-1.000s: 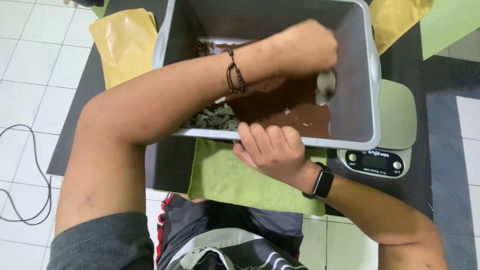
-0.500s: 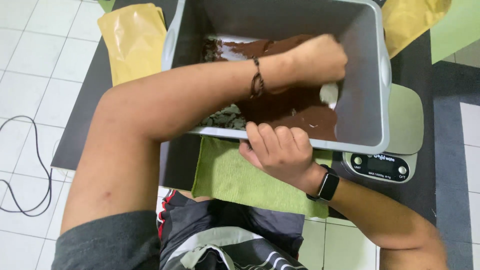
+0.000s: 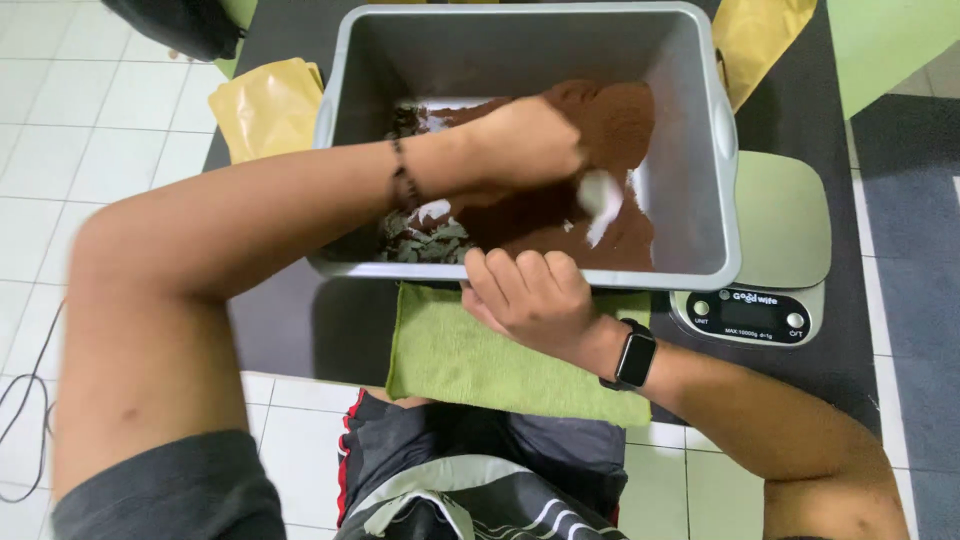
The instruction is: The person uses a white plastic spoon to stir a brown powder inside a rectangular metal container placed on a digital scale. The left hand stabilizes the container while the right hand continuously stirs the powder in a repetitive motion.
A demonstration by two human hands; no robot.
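Note:
A grey plastic tub (image 3: pixel 722 120) sits on the dark table and holds brown powder (image 3: pixel 610 115) and green dried leaves (image 3: pixel 425 245). My left hand (image 3: pixel 525 140) reaches inside the tub, closed around a white scoop (image 3: pixel 600 195) that is partly buried in the powder. A dark bead bracelet circles that wrist. My right hand (image 3: pixel 530 295), with a black smartwatch on its wrist, grips the tub's near rim with fingers curled over the edge.
A green cloth (image 3: pixel 480 355) lies under the tub's near edge. A digital kitchen scale (image 3: pixel 780 240) stands at the right. Yellow pouches (image 3: pixel 265 105) lie left and top right. A black cable (image 3: pixel 20 400) runs on the white tiled floor.
My left hand has moved leftward and toward the tub's middle with the scoop, stirring through the powder. The right hand stays on the rim. The camera view shifted slightly.

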